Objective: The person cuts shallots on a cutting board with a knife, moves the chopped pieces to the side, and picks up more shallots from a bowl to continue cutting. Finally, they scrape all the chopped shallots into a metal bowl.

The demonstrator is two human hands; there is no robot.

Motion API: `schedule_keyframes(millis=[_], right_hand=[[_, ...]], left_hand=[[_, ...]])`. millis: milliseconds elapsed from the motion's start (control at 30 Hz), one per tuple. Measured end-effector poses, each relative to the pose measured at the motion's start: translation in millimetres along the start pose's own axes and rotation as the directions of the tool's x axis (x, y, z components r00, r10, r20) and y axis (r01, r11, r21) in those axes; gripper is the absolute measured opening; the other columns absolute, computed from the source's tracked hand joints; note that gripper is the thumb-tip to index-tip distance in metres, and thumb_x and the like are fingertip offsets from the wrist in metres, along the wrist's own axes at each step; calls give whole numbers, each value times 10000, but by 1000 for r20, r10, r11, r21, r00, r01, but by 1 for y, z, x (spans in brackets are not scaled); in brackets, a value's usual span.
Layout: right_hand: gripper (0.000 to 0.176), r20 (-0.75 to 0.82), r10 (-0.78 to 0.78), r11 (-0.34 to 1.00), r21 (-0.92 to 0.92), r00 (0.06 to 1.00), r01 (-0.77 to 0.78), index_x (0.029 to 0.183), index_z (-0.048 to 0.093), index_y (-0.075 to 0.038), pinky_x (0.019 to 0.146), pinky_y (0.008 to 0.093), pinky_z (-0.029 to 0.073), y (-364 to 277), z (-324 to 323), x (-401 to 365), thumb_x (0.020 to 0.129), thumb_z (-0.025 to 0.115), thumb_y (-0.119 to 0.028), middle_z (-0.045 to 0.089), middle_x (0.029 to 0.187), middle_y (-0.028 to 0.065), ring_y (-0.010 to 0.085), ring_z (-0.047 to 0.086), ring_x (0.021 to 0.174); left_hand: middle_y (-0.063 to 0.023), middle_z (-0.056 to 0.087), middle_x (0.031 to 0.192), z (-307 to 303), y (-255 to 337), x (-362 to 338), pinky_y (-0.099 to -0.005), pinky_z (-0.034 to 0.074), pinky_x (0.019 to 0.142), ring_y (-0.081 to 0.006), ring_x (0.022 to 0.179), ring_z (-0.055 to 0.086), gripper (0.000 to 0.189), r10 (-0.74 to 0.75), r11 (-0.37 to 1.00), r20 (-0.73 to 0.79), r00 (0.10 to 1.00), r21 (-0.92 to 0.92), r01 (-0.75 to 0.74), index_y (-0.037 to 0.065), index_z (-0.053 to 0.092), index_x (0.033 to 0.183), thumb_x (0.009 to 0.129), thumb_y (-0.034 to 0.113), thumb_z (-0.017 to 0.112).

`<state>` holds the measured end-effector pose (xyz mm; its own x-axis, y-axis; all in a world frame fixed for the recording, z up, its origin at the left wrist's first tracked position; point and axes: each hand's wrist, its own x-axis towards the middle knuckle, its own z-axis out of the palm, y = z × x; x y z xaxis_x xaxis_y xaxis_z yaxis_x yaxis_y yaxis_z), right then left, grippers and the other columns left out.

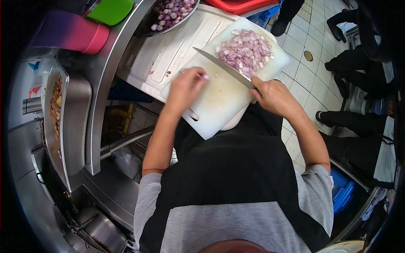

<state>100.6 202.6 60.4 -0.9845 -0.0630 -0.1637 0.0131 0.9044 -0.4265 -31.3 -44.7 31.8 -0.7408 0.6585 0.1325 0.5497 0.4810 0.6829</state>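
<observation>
Some blur at left hand (184,88): pinching small shallot (205,77) between thumb and fingertips over white cutting board (216,111), exact finger placement unclear. Gripping knife (230,70) by handle in right hand (273,96), with fingers curled tight and blade beside heap of sliced shallots (245,49). Beyond board: unsliced shallots (173,14) in metal bowl (189,17).

Steel counter (102,84) here, pale floor tiles (301,86) well to its right, round drain-looking cover (309,55) there too tbh.
</observation>
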Motion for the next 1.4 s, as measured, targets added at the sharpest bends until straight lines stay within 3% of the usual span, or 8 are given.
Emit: schedule_keyframes(millis=[133, 200, 300, 500, 600, 833, 1033, 1400], right_hand=[[231, 47, -40, 999, 28, 998, 39, 971, 505, -9, 647, 515, 512, -12, 7, -12, 915, 574, -222, 629, 668, 221, 422, 641, 684], [233, 120, -37, 996, 83, 992, 27, 954, 498, -3, 644, 514, 512, -12, 10, -14, 918, 571, -221, 626, 664, 223, 427, 639, 686], [231, 74, -8, 999, 45, 997, 5, 944, 495, 4, 635, 513, 511, -6, 8, -6, 921, 567, -215, 629, 665, 226, 434, 636, 692], [214, -23, -57, 998, 15, 998, 58, 926, 476, -13, 559, 502, 487, -13, 18, -16, 904, 593, -191, 612, 628, 201, 406, 631, 636], [214, -4, -39, 999, -7, 999, 39, 919, 475, -19, 548, 494, 487, -16, 22, -15, 902, 600, -191, 613, 625, 194, 395, 634, 632], [209, -24, -105, 994, -26, 994, 104, 923, 491, -3, 521, 475, 503, -22, 5, -30, 908, 585, -188, 596, 575, 185, 385, 636, 584], [214, -43, -98, 993, 67, 994, 100, 916, 472, -10, 557, 499, 486, -24, 27, 4, 916, 587, -191, 603, 619, 195, 404, 622, 622], [211, 68, -64, 998, 18, 996, 63, 927, 473, -12, 559, 497, 494, -32, -6, -18, 921, 571, -198, 610, 621, 190, 397, 633, 627]], left_hand=[[-110, 672, 969, 19, 10, -10, -311, 534, 752, -194, 840, 659, 231, 67, 998, 27, 997, 5, -67, 42, 651, 1061, 835, 52, 699], [-113, 672, 984, 21, 8, -13, -300, 545, 746, -195, 850, 670, 232, 73, 996, -90, 993, -41, -77, 32, 673, 1053, 825, -4, 691], [-118, 669, 1004, 21, 17, -16, -331, 551, 734, -259, 819, 673, 196, -15, 996, -112, 994, -87, 5, 47, 695, 1007, 819, -4, 682], [-107, 672, 986, 36, 9, -17, -324, 551, 707, -237, 807, 674, 175, 68, 995, -251, 966, -57, -85, 48, 719, 999, 830, 20, 688], [-108, 674, 966, 37, 14, -17, -319, 546, 697, -234, 809, 675, 158, -9, 992, -249, 969, -122, -22, 52, 726, 991, 840, 36, 687], [-113, 675, 956, 39, 11, -15, -323, 541, 700, -239, 819, 674, 141, -6, 992, -247, 969, -121, -24, 40, 720, 979, 842, 67, 696], [-113, 678, 954, 40, 13, -15, -325, 541, 722, -243, 850, 672, 134, 4, 991, -266, 964, -126, -39, 41, 719, 973, 843, 67, 694], [-110, 683, 966, 43, 6, -18, -329, 543, 743, -249, 867, 678, 141, -10, 992, -270, 963, -127, -26, 46, 713, 962, 824, 37, 690]])
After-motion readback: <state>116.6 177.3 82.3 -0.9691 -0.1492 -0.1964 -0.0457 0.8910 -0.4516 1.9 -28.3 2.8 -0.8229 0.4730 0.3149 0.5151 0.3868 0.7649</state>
